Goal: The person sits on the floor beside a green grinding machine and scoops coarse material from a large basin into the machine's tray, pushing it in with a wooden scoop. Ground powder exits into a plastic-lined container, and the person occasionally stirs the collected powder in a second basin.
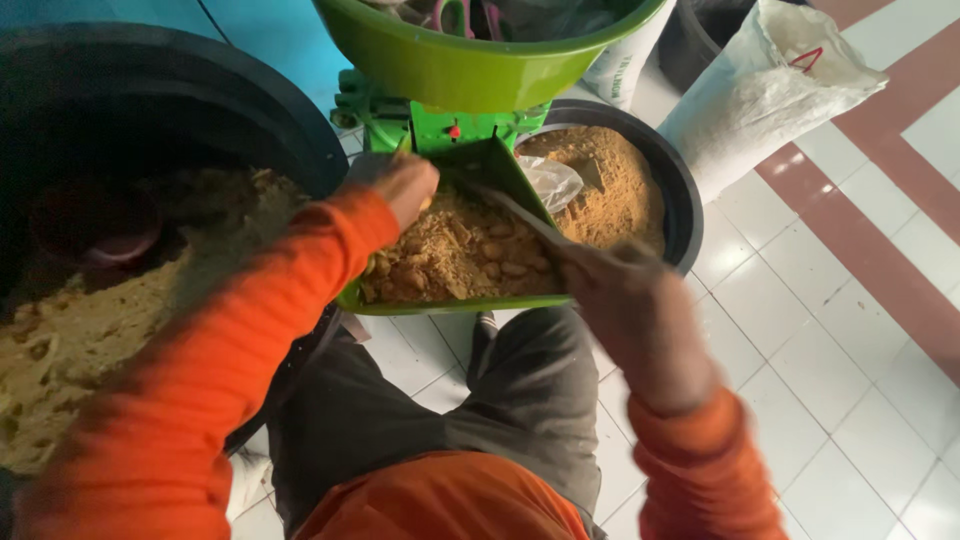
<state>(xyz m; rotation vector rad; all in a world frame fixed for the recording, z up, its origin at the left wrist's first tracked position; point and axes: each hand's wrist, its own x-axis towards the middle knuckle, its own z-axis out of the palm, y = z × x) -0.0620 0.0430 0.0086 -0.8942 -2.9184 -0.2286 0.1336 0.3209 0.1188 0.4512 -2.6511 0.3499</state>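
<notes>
A green machine [455, 130] with a green bowl-shaped hopper [470, 60] stands in front of me. Below it a green tray [500, 170] holds brown crumbly mash [455, 255] with small lumps. My left hand [405, 185] rests at the tray's upper left, its fingers in the mash. My right hand [625, 300] grips the handle of a thin grey tool [520, 215] that reaches into the mash.
A big black tub [150, 110] of yellowish mash sits at my left. Behind the tray is a black tub [680, 200] of brown meal with a plastic bag [550, 180]. A white sack [760, 90] leans at the right on the white and red tiled floor.
</notes>
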